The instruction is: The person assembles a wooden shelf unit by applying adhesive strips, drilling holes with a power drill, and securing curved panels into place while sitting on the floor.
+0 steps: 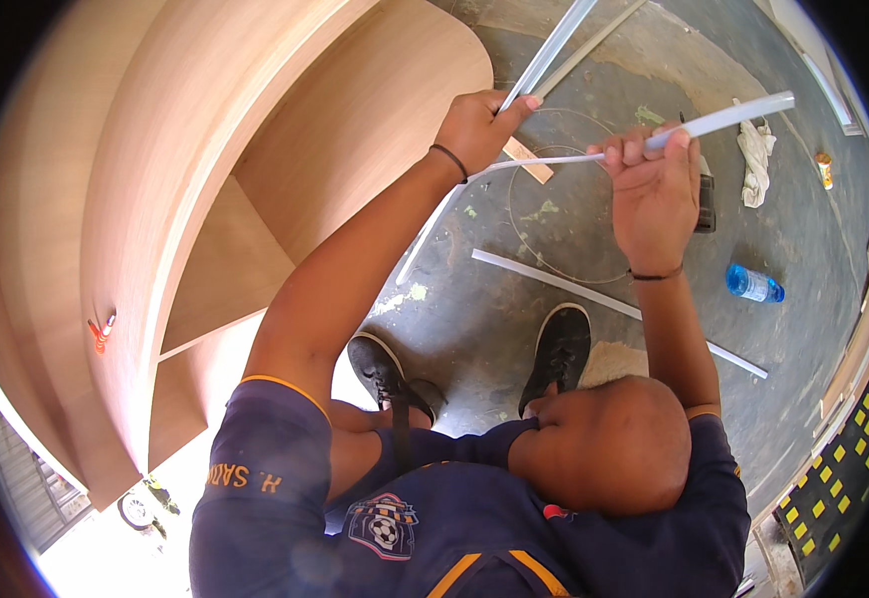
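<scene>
The left hand (pixel 474 130) is raised just beside the rounded end of the large curved cabinet of light wood-grain board (pixel 205 199). Its fingers (pixel 514 104) are curled shut around a long, narrow white plastic strip (pixel 554 45), with the thumb pressed along it. This strip runs from the hand up and away from the cabinet, and its lower part slants down past the wrist towards the cabinet's open front.

The right hand (pixel 654 189) is further from the cabinet, level with the left hand. It is closed in a fist on a second white plastic strip (pixel 733 115), whose free end sticks out on the side away from the cabinet. A thin white length (pixel 544 159) stretches between the two hands. Whether it belongs to one of the held strips cannot be told. Both wrists wear a dark band.

Below the hands lies the grey concrete floor (pixel 514 329), stained and marked with a faint circle. A third long white strip (pixel 614 304) lies flat on it, out from the cabinet's front. The person's two black shoes (pixel 559 349) stand nearer the cabinet's open shelves.

Well away from the cabinet, past the right hand, lie a crumpled white cloth (pixel 753 164) and a blue plastic bottle (pixel 753 284) on its side. A small orange object (pixel 101 331) sits on the cabinet's curved outer face.
</scene>
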`<state>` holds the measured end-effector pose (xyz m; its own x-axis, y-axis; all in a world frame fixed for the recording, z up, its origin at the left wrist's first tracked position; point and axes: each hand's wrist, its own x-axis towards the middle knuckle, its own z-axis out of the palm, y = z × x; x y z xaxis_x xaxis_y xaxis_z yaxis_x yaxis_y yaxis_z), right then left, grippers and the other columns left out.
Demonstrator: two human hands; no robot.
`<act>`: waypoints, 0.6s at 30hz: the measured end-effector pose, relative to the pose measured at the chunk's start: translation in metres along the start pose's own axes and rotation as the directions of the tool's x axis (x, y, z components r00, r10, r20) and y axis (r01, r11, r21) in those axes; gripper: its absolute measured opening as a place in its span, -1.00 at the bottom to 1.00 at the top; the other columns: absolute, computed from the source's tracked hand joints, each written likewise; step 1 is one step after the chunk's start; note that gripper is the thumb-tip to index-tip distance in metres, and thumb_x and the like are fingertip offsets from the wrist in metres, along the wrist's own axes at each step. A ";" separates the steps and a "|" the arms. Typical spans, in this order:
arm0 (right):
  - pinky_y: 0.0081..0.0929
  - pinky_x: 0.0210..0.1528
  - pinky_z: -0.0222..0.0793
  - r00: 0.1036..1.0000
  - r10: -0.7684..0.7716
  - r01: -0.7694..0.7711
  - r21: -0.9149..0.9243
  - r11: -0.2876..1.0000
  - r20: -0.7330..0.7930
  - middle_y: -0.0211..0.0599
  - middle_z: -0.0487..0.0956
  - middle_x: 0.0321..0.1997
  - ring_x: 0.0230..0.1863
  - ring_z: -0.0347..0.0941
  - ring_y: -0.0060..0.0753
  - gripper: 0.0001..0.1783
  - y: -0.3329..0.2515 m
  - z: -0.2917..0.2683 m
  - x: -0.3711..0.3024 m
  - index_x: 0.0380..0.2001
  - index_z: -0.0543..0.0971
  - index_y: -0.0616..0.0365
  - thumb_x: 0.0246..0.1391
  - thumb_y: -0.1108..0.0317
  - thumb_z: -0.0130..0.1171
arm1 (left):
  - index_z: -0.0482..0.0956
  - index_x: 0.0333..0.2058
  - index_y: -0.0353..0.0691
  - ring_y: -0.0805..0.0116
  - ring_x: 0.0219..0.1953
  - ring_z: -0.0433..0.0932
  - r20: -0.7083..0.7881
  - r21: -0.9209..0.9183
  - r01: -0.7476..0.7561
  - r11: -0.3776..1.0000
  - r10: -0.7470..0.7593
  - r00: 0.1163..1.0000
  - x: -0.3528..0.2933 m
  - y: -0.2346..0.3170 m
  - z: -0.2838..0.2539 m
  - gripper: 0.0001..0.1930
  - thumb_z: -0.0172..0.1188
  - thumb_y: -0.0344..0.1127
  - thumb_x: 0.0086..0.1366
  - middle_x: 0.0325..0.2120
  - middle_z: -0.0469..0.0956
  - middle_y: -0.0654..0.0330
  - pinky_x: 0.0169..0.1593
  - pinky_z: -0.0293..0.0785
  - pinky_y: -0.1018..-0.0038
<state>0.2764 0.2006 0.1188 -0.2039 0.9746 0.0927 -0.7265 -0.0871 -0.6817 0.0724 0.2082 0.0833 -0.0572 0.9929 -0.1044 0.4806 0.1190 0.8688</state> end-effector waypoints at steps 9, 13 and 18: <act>-0.13 -0.20 0.38 0.999 -0.027 0.028 -0.043 0.999 0.031 -0.27 0.37 -0.49 -0.45 0.31 -0.34 -0.76 -0.031 0.013 -0.025 -0.24 0.31 0.09 0.37 0.19 -0.28 | 0.53 -0.54 -0.35 0.37 -0.75 0.42 -0.261 -0.019 0.107 0.994 -0.109 0.959 0.026 -0.021 -0.042 -0.47 0.07 0.10 0.29 -0.82 0.32 0.18 -0.57 0.39 0.38; -0.13 -0.22 0.40 0.998 -0.064 0.066 -0.086 0.994 0.020 -0.28 0.37 -0.50 -0.48 0.31 -0.35 -0.74 -0.035 0.010 -0.023 -0.23 0.32 0.09 0.36 0.16 -0.25 | 0.48 -0.59 -0.32 0.37 -0.77 0.43 -0.358 -0.051 0.129 0.990 -0.139 0.923 0.033 -0.019 -0.048 -0.46 0.05 0.10 0.30 -0.80 0.37 0.14 -0.60 0.40 0.38; -0.27 -0.31 0.34 0.996 -0.083 0.083 0.018 0.996 0.015 -0.37 0.34 -0.51 -0.50 0.28 -0.43 -0.73 -0.059 -0.020 -0.011 -0.23 0.35 0.07 0.34 0.11 -0.19 | 0.50 -0.56 -0.32 0.17 -0.66 0.40 -0.204 0.575 -0.198 0.794 0.373 0.905 0.038 -0.060 -0.086 -0.52 0.11 0.04 0.28 -0.74 0.42 0.01 -0.48 0.39 0.29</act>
<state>0.3344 0.1989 0.1433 -0.1525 0.9754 0.1594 -0.7527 -0.0101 -0.6583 -0.0340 0.2393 0.0693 -0.0508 0.9431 0.3286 0.8962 -0.1021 0.4316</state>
